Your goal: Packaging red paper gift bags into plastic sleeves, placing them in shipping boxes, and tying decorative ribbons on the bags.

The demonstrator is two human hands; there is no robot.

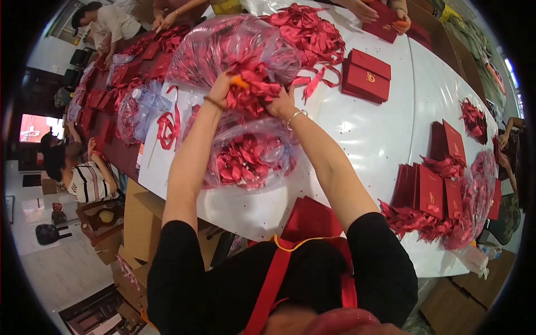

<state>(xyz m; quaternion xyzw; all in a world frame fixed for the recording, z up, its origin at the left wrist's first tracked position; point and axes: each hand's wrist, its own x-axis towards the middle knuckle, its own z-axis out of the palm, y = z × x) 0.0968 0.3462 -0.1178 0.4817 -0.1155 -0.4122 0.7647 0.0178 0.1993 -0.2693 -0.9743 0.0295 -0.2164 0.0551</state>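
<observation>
Both my arms reach forward over the white table to a thick bunch of red ribbons. My left hand, with something orange on a finger, is closed on the bunch's left side. My right hand grips its right side, the fingertips partly buried in ribbon. Just beyond lies a large clear plastic bag stuffed with red ribbons. Nearer to me, under my hands, another open clear bag holds more ribbons. A loose red ribbon trails to the right of my right hand.
A red gift bag lies flat at the right, and several stand upright by ribbon bundles. A ribbon heap sits at the back. Other people's hands work across the table. Cardboard boxes stand below its left edge.
</observation>
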